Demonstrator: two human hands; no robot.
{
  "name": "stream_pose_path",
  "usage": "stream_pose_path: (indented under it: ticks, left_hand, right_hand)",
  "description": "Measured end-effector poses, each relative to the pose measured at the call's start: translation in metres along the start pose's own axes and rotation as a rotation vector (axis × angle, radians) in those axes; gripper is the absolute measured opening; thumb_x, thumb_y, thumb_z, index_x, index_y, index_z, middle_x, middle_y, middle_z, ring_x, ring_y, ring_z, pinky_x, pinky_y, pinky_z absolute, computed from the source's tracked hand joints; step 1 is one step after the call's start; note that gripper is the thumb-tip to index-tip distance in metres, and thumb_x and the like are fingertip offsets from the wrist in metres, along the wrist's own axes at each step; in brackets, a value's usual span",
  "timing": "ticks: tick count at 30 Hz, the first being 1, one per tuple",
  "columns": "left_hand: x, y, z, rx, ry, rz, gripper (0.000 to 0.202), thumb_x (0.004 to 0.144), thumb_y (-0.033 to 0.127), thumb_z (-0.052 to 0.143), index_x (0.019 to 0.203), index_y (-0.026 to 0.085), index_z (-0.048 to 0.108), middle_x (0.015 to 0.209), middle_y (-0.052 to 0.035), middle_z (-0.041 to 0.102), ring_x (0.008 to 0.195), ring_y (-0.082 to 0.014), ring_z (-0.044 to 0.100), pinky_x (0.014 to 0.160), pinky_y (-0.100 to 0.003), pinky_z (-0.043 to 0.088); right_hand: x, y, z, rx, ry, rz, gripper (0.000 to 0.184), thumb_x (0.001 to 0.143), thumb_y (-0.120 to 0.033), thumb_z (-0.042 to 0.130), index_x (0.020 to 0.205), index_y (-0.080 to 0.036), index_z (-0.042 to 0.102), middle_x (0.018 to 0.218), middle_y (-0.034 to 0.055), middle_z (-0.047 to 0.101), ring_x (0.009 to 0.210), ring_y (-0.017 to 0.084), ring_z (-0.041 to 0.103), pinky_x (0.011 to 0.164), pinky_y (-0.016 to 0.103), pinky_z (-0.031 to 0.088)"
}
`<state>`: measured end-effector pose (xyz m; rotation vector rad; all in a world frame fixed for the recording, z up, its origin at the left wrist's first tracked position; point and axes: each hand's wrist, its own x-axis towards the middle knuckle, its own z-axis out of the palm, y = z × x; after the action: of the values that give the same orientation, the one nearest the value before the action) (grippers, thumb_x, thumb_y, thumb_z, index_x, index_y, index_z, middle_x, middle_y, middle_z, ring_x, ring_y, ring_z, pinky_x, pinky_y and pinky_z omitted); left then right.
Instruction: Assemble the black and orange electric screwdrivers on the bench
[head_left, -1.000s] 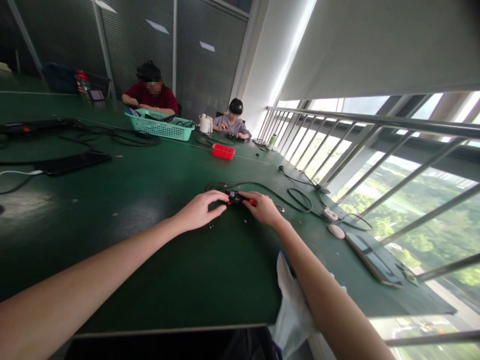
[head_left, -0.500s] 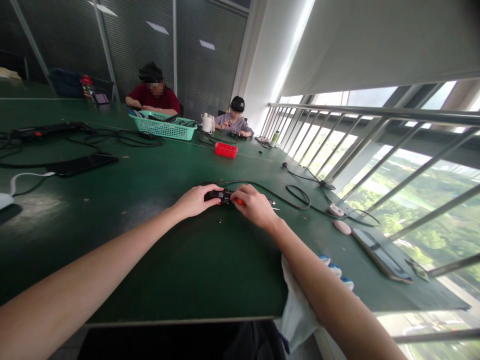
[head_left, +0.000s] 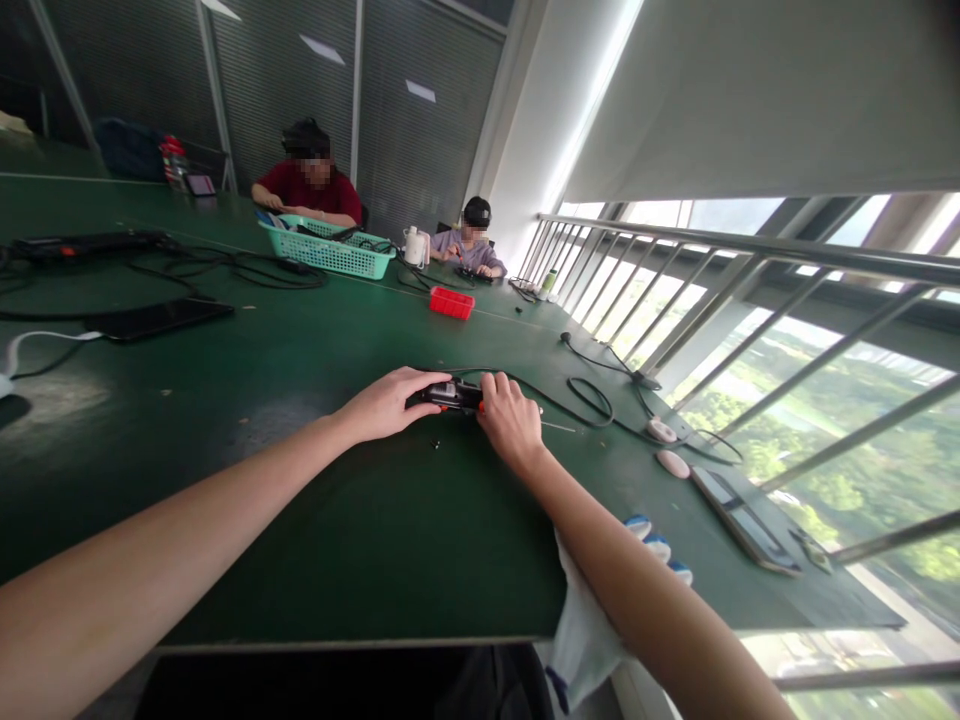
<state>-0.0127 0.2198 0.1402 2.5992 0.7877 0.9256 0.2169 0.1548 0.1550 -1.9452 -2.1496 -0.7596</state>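
On the green table [head_left: 360, 560] in front of me lies a black device [head_left: 457, 395] with orange parts and a pale label, a cable beside it. My left hand [head_left: 397, 402] is closed round its left end, thumb on the near side. Over its right end my right hand [head_left: 511, 418] is closed, fingers bent onto the device and hiding much of that end. Beyond the right hand a thin metal rod [head_left: 559, 428] sticks out; where it begins is hidden. Small dark bits like screws [head_left: 435, 444] lie just nearer to me.
A red tray [head_left: 451, 303] and a green basket [head_left: 330, 250] with tools stand farther back. Cable loops [head_left: 592, 400] and a phone [head_left: 742, 520] lie right; a white-and-blue glove [head_left: 589, 620] is by my right forearm. A black tablet [head_left: 161, 318] lies left. Two people sit across.
The right hand has turned and shifted slightly right along the device, showing more of its middle. More of the metal rod shows now. The left hand keeps its hold.
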Motion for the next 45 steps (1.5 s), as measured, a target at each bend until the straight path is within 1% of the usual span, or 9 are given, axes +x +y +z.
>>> stream_pose_path:
  ticks: [5, 10, 17, 20, 24, 30, 36, 41, 45]
  left_hand:
    - [0.001, 0.008, -0.002, 0.025, 0.027, 0.028, 0.051, 0.095, 0.052, 0.056, 0.142, 0.03, 0.054, 0.128, -0.0073, 0.064, 0.119, -0.0277, 0.059, 0.105, -0.041, 0.046]
    - [0.0, 0.0, 0.0, 0.031, 0.018, 0.004, 0.052, 0.097, 0.054, 0.052, 0.143, 0.029, 0.053, 0.128, -0.0078, 0.064, 0.118, -0.0277, 0.059, 0.105, -0.041, 0.045]
    - [-0.002, -0.015, 0.004, 0.021, -0.053, -0.104, 0.053, 0.094, 0.055, 0.055, 0.141, 0.031, 0.051, 0.132, -0.0068, 0.064, 0.118, -0.0289, 0.06, 0.104, -0.043, 0.046]
    - [-0.002, -0.015, 0.003, -0.003, -0.075, -0.085, 0.05, 0.092, 0.05, 0.059, 0.138, 0.032, 0.052, 0.134, -0.005, 0.063, 0.119, -0.0285, 0.06, 0.105, -0.043, 0.046]
    - [-0.001, -0.011, 0.002, -0.005, -0.083, -0.068, 0.051, 0.09, 0.046, 0.063, 0.137, 0.031, 0.051, 0.132, -0.0056, 0.064, 0.119, -0.0295, 0.061, 0.103, -0.043, 0.047]
    - [-0.002, -0.007, 0.002, -0.047, -0.057, -0.047, 0.046, 0.09, 0.047, 0.063, 0.131, 0.03, 0.053, 0.131, -0.0049, 0.064, 0.117, -0.0284, 0.063, 0.098, -0.04, 0.049]
    - [-0.004, -0.002, 0.003, -0.075, -0.09, -0.09, 0.049, 0.086, 0.048, 0.07, 0.13, 0.032, 0.055, 0.123, -0.0027, 0.069, 0.106, -0.0271, 0.068, 0.087, -0.035, 0.051]
    - [-0.003, 0.002, 0.008, -0.058, -0.075, -0.069, 0.049, 0.087, 0.049, 0.07, 0.13, 0.032, 0.054, 0.117, -0.0015, 0.071, 0.101, -0.0255, 0.069, 0.085, -0.032, 0.05]
    - [-0.002, 0.001, 0.01, -0.018, -0.063, -0.094, 0.046, 0.089, 0.05, 0.067, 0.13, 0.031, 0.054, 0.112, -0.0025, 0.071, 0.097, -0.0256, 0.069, 0.084, -0.033, 0.05]
  right_hand:
    - [0.003, 0.001, 0.002, 0.062, 0.03, 0.015, 0.033, 0.091, -0.039, 0.066, 0.112, -0.022, 0.046, 0.111, 0.0097, 0.059, 0.097, 0.024, 0.059, 0.057, 0.026, 0.043]
    - [0.002, 0.013, -0.007, 0.191, -0.007, -0.073, 0.039, 0.092, -0.056, 0.062, 0.11, -0.022, 0.052, 0.108, 0.0077, 0.062, 0.092, 0.022, 0.063, 0.058, 0.026, 0.04]
    - [-0.01, 0.005, -0.015, 0.493, -0.1, -0.4, 0.026, 0.102, -0.04, 0.05, 0.119, -0.028, 0.065, 0.114, 0.0028, 0.065, 0.092, 0.015, 0.065, 0.078, 0.025, 0.046]
    - [-0.01, -0.008, -0.013, 0.477, -0.119, -0.467, 0.031, 0.102, -0.035, 0.05, 0.129, -0.03, 0.064, 0.12, 0.0039, 0.063, 0.094, 0.015, 0.065, 0.077, 0.025, 0.047]
    - [-0.007, -0.016, -0.014, 0.467, -0.137, -0.493, 0.024, 0.102, -0.032, 0.051, 0.118, -0.027, 0.069, 0.117, 0.0047, 0.064, 0.092, 0.016, 0.064, 0.074, 0.025, 0.046]
    - [-0.007, -0.002, -0.015, 0.538, -0.159, -0.418, 0.012, 0.096, -0.026, 0.057, 0.101, -0.019, 0.066, 0.1, 0.0056, 0.068, 0.084, 0.016, 0.064, 0.079, 0.027, 0.046]
    - [-0.003, 0.02, -0.009, 0.82, -0.002, -0.16, 0.014, 0.086, -0.026, 0.061, 0.099, -0.022, 0.065, 0.085, -0.0008, 0.069, 0.072, 0.014, 0.061, 0.073, 0.025, 0.047]
    - [-0.002, 0.017, -0.011, 0.869, 0.109, -0.12, 0.02, 0.09, -0.025, 0.056, 0.104, -0.025, 0.07, 0.096, 0.0, 0.074, 0.086, 0.016, 0.068, 0.085, 0.027, 0.049]
    - [-0.002, 0.009, -0.009, 0.854, 0.121, -0.037, 0.013, 0.09, -0.03, 0.06, 0.1, -0.027, 0.067, 0.088, -0.0019, 0.074, 0.078, 0.017, 0.068, 0.08, 0.027, 0.05]
